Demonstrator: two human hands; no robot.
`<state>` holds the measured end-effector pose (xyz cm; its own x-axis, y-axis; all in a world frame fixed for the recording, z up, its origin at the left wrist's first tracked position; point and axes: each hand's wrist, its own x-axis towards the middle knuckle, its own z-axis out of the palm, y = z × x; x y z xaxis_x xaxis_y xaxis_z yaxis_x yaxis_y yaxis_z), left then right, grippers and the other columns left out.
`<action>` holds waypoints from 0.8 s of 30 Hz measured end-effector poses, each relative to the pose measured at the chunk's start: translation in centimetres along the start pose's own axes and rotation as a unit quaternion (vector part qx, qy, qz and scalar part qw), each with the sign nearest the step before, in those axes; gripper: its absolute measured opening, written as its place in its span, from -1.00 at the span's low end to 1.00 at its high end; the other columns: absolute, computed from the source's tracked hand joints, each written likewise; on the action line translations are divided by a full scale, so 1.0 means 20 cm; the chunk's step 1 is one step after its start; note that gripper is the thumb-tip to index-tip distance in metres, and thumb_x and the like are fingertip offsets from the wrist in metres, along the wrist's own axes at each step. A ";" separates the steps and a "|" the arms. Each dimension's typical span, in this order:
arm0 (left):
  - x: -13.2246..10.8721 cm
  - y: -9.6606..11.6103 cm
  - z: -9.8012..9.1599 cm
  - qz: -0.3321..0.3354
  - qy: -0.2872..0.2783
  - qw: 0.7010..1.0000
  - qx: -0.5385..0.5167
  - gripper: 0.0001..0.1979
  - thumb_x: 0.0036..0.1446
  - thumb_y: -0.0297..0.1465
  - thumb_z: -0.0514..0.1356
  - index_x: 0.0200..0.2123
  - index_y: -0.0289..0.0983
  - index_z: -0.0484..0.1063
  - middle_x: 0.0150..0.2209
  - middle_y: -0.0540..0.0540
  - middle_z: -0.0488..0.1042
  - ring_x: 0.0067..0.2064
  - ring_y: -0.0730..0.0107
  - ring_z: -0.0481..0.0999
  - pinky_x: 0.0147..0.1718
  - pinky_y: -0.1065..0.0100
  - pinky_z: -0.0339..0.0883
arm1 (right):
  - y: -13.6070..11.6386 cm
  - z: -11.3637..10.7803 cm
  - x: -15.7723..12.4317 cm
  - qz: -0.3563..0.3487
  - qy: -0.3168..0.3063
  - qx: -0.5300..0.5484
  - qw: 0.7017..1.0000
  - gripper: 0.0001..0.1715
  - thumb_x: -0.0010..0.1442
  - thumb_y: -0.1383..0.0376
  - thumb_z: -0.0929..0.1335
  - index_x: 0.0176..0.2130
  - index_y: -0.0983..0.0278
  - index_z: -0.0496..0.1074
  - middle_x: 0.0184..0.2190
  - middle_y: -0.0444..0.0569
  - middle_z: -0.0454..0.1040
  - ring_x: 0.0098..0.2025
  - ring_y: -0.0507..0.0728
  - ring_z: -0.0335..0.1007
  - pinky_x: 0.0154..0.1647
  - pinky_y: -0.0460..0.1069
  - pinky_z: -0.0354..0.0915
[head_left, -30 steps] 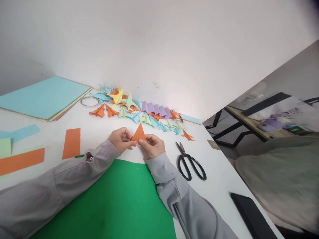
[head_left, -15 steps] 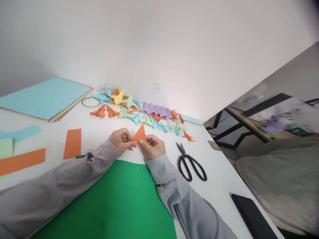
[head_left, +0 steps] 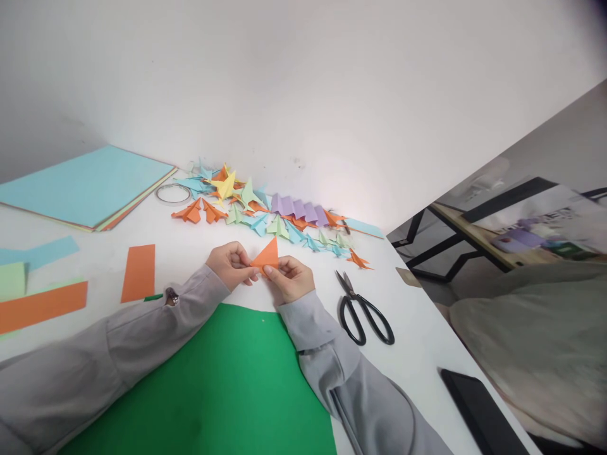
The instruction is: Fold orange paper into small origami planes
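Observation:
A small orange paper triangle [head_left: 267, 254] stands point up between my two hands, just beyond a large green sheet [head_left: 227, 385] on the white table [head_left: 417, 354]. My left hand [head_left: 231, 265] pinches the triangle's left corner with closed fingers. My right hand [head_left: 290, 278] pinches its lower right edge, thumb on the paper. Both forearms wear grey sleeves and rest across the green sheet.
Black scissors [head_left: 364, 311] lie right of my right hand. A row of folded paper figures [head_left: 265, 212] runs along the wall, with a tape ring [head_left: 172, 194] and a stack of coloured sheets [head_left: 90, 186] to the left. Orange strips [head_left: 138, 272] lie left. A black phone [head_left: 478, 411] sits near the table's right edge.
The triangle's tip has tilted slightly to the right between my fingers. Both hands stay in the same place.

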<state>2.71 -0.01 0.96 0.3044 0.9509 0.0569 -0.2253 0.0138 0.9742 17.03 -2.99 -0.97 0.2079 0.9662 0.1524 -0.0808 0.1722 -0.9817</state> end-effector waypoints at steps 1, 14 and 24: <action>0.00 0.00 0.00 0.002 0.000 1.000 -0.002 -0.64 -0.38 -0.49 0.38 -0.60 -0.31 0.19 -0.71 0.03 0.45 -0.64 0.46 0.47 -0.69 0.52 0.36 | 0.00 0.00 0.00 0.001 -0.001 0.001 1.000 -0.73 -0.22 0.21 0.50 -0.52 0.28 0.40 -0.58 -0.12 0.52 -0.54 0.03 0.43 -0.48 -0.05 0.35; 0.00 0.00 -0.02 0.002 -0.017 1.000 0.007 -0.67 -0.29 -0.43 0.35 -0.60 -0.31 0.18 -0.69 0.01 0.46 -0.66 0.47 0.44 -0.69 0.48 0.35 | -0.01 0.04 -0.02 0.000 0.027 0.024 0.999 -0.69 -0.28 0.19 0.51 -0.54 0.27 0.39 -0.60 -0.12 0.50 -0.57 0.03 0.40 -0.51 -0.06 0.33; 0.01 0.01 -0.02 -0.002 -0.022 1.000 0.003 -0.63 -0.33 -0.42 0.37 -0.61 -0.31 0.17 -0.69 0.01 0.47 -0.65 0.47 0.45 -0.69 0.51 0.35 | -0.01 0.04 -0.02 0.003 0.028 0.030 0.999 -0.69 -0.29 0.20 0.51 -0.54 0.27 0.40 -0.59 -0.13 0.50 -0.57 0.03 0.40 -0.51 -0.07 0.31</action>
<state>2.32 0.35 1.11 0.3450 0.9365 0.0620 -0.2190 0.0162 0.9756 16.23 -3.21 -0.72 0.2617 0.9552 0.1386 -0.1406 0.1797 -0.9736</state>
